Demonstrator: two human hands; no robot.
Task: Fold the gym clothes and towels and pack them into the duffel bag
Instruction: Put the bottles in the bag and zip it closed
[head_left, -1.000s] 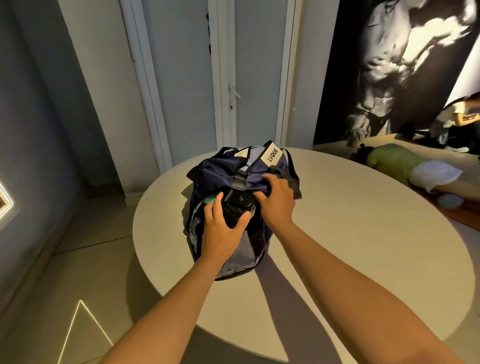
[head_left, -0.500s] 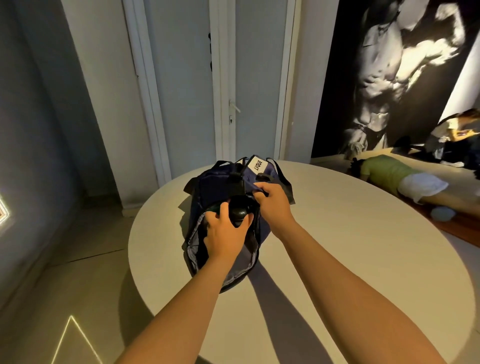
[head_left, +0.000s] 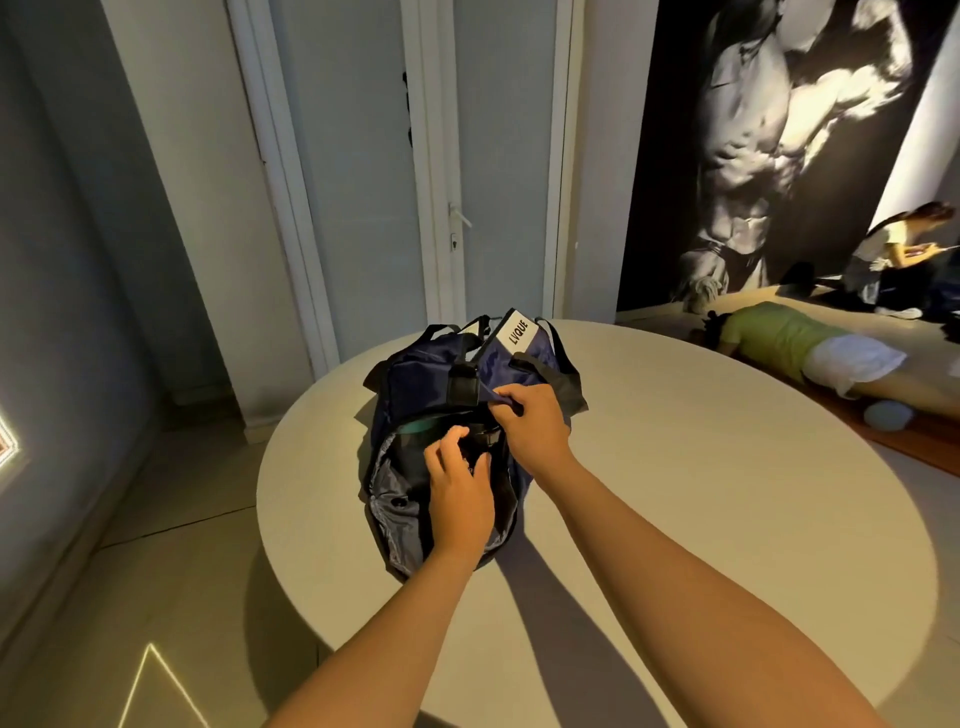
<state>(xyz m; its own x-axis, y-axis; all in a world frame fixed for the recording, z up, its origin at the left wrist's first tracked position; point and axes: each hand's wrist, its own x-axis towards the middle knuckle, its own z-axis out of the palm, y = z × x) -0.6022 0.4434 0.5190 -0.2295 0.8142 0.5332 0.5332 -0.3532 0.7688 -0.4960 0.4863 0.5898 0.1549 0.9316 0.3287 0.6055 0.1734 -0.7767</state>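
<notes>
One navy duffel bag (head_left: 426, 374) lies open on one round table (head_left: 675, 493). The right hand (head_left: 532, 426) pinches its edge; the left hand (head_left: 460, 493) grips one dark item (head_left: 477, 448) inside.

The duffel bag (head_left: 415, 374) is navy woven cloth, nylon-like, with a faint sheen. Its grey lining (head_left: 400, 499) is thinner, shinier and crinkled. Its straps (head_left: 566, 384) are matt black webbing and its label (head_left: 517, 332) is a flat white patch. A black item (head_left: 474, 451) inside looks smooth and slightly glossy. The desk (head_left: 701, 467) is smooth, matt and pale. The floor (head_left: 171, 571) tiles show a dull gloss.
</notes>
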